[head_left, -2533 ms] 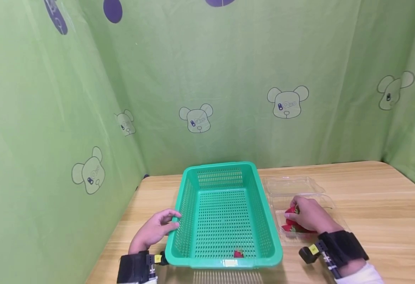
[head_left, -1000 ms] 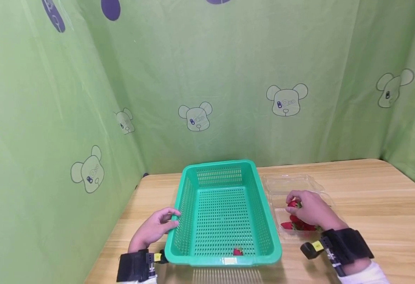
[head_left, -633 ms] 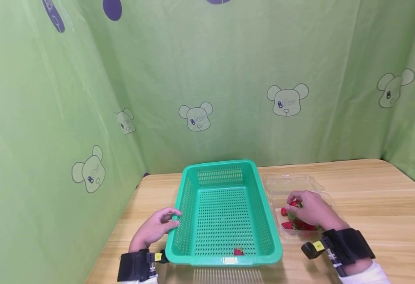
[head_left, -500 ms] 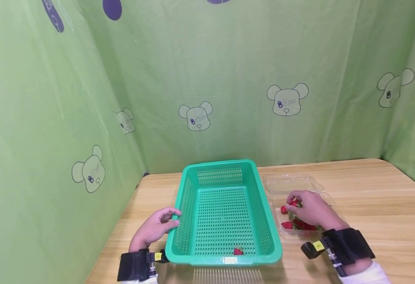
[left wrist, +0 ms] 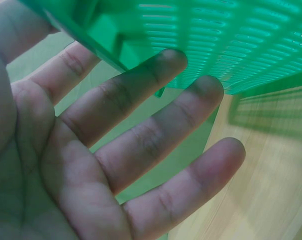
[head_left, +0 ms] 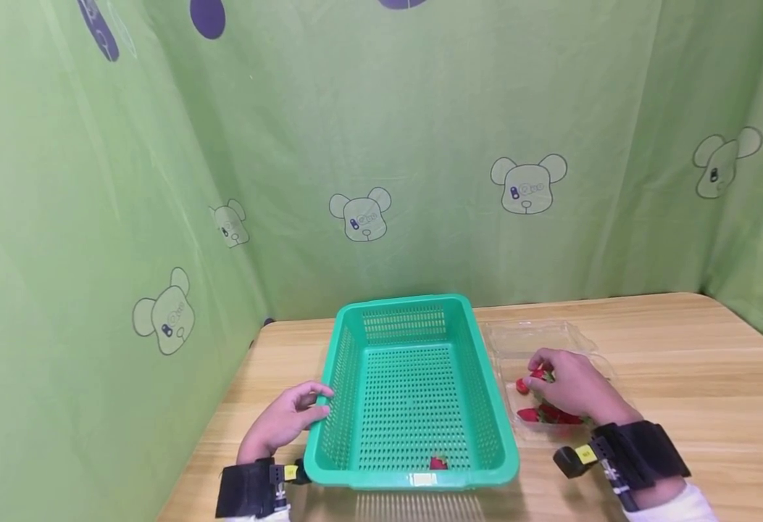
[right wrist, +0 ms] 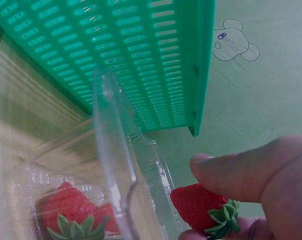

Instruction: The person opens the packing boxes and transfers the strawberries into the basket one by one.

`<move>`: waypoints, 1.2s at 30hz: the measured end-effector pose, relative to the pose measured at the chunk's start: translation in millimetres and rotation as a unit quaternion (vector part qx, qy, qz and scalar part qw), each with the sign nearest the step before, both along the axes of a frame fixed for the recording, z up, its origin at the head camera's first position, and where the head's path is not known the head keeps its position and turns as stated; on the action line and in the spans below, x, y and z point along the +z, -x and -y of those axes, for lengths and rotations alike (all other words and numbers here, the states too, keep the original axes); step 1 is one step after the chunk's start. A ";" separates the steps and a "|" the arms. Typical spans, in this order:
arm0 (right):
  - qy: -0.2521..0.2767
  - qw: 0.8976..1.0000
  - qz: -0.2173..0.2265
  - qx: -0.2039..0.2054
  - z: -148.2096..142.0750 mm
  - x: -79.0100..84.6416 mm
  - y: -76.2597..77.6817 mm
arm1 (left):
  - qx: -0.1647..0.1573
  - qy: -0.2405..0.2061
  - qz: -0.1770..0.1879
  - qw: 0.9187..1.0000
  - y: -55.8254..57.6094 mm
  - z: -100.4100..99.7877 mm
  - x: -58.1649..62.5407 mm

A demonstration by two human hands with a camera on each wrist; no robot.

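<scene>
My right hand (head_left: 573, 380) pinches a red strawberry (right wrist: 193, 205) with green leaves between thumb and fingers, over a clear plastic clamshell box (head_left: 508, 371). Inside the box lie several more strawberries (head_left: 528, 415), one of them (right wrist: 66, 205) close below the hand in the right wrist view. A green perforated basket (head_left: 410, 395) stands to the left of the box. At its left rim rests my left hand (head_left: 283, 419), its thumb and index finger over the edge. The other fingers (left wrist: 156, 137) are straight and spread along the outer wall.
One strawberry (head_left: 438, 462) lies in the near end of the basket. The clamshell's lid (head_left: 534, 337) is folded back on the wooden table (head_left: 681, 377). Behind the table hangs a green curtain (head_left: 440, 254) with bear-head prints.
My right hand has shifted slightly back and lifted a little within the box, uncovering more strawberries. My left hand and the basket have stayed in place.
</scene>
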State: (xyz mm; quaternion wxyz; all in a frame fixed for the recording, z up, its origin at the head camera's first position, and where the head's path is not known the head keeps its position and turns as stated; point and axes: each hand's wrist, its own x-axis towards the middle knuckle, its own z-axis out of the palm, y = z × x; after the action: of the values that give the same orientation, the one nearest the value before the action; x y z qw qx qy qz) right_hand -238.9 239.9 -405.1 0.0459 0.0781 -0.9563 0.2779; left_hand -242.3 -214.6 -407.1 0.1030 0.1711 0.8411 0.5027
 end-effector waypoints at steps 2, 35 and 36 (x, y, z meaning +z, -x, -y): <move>-0.002 1.000 -0.007 0.002 1.0 0.1 0.3 | 0.003 0.001 -0.001 1.000 0.1 0.5 0.2; 0.020 0.998 -0.050 0.025 16.7 18.0 -8.0 | -0.006 -0.009 0.001 1.000 1.0 -1.4 -0.6; 0.022 0.998 -0.049 0.026 17.3 18.6 -8.2 | -0.005 -0.009 0.001 1.000 1.4 -1.6 -1.1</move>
State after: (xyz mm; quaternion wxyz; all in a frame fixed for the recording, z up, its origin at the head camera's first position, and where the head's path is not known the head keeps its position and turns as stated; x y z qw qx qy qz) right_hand -230.7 222.6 -386.4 0.0877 0.1153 -0.9441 0.2962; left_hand -243.7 -213.0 -408.3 0.1051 0.1754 0.8357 0.5096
